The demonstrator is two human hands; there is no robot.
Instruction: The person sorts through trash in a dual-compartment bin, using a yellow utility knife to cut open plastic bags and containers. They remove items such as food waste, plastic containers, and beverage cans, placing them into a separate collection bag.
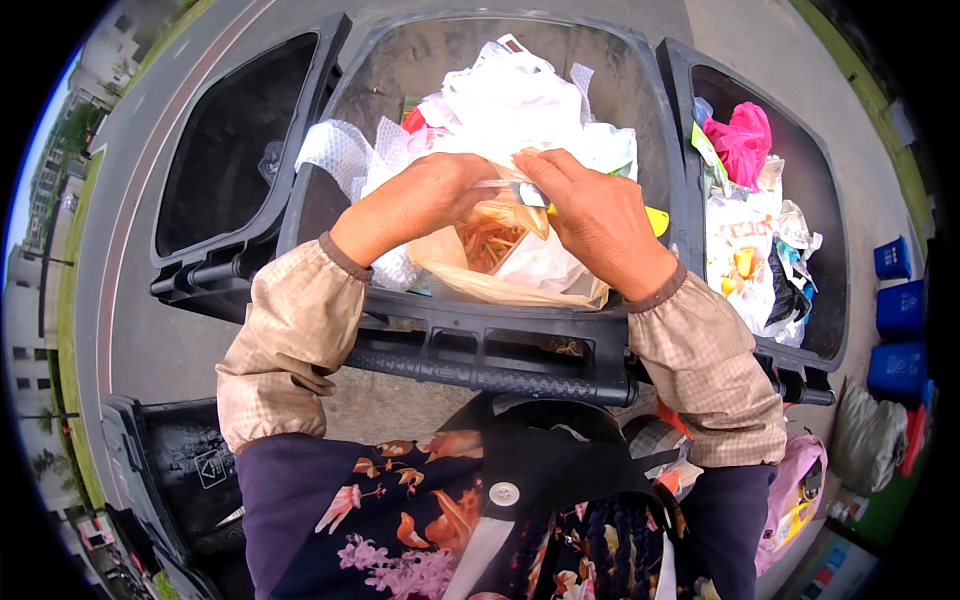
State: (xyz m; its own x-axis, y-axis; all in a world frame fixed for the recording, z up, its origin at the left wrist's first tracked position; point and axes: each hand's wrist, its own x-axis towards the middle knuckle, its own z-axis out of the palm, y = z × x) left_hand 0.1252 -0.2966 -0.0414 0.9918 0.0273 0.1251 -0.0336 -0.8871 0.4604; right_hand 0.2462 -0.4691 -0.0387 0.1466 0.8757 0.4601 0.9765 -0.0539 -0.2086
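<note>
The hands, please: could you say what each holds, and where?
Left hand: the bag, by its upper edge; right hand: the yellow tool, by its handle.

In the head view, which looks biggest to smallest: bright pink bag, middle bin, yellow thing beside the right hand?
1. middle bin
2. bright pink bag
3. yellow thing, partly behind the right hand

A yellow tool (657, 221) was half hidden in the grip.
The right hand (605, 215) covered its middle, and the left hand's (425, 195) fingertips were mostly out of sight. Orange-brown scraps (485, 247), perhaps peelings, showed only partly inside the beige bag (440, 258). The view's lower edge cut off the floral garment (395, 520); buildings (25, 370) at far left were too small to make out.
</note>
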